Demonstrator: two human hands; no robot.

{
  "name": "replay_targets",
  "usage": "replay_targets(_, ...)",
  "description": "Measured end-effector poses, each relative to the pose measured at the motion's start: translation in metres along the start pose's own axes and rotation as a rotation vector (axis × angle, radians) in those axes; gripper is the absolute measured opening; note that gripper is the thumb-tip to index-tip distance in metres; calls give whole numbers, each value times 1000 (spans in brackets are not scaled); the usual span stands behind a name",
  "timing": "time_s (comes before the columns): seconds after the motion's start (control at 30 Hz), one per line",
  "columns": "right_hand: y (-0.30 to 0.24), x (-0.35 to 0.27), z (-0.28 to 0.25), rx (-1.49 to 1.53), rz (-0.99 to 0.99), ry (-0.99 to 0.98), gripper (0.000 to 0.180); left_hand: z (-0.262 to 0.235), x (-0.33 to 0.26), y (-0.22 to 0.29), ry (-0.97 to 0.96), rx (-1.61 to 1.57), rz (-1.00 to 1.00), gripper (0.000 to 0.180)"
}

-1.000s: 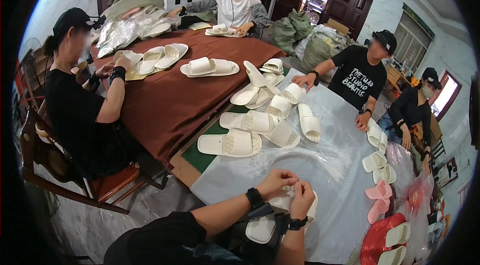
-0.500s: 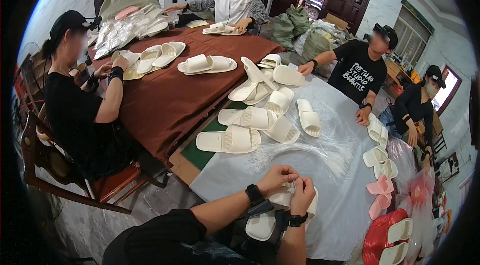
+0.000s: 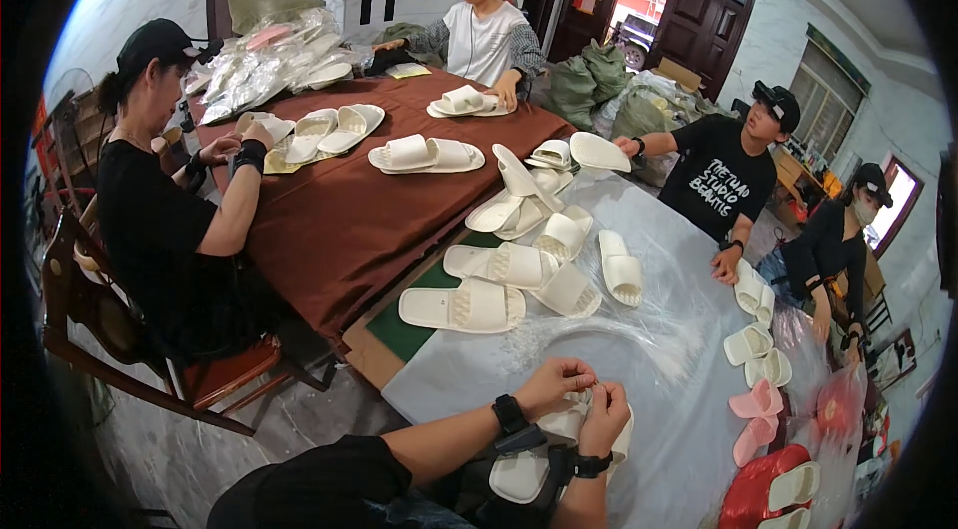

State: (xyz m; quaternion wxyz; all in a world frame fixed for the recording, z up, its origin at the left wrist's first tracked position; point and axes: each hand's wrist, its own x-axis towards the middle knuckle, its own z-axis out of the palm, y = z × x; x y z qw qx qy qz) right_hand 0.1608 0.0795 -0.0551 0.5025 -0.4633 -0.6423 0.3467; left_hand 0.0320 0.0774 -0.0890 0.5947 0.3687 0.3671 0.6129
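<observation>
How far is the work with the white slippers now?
Done, it seems: slippers in clear bags piled at the table's far end. In hand: left hand and right hand pinch something small over a white slipper. Left: many loose slippers lying unbagged.

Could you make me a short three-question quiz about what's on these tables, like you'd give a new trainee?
1. True or false: both of the wearer's hands, left hand and right hand, are at a cream slipper.
2. What colour is the cloth on the far table?
3. The pink slippers lie: A) on the wearer's left, B) on the wearer's right, C) on the floor.

Key: 1 true; 2 dark red; 3 B.
</observation>
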Motion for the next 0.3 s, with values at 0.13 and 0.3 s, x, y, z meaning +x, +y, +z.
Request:
replay_targets(0.13,0,-2,0,-2,-3,4,12,2,-2,2,3,-23,-45,16)
replay_targets(0.3,-2,-1,0,-24,18,-21,11,1,0,-2,-16,-4,-28,15)
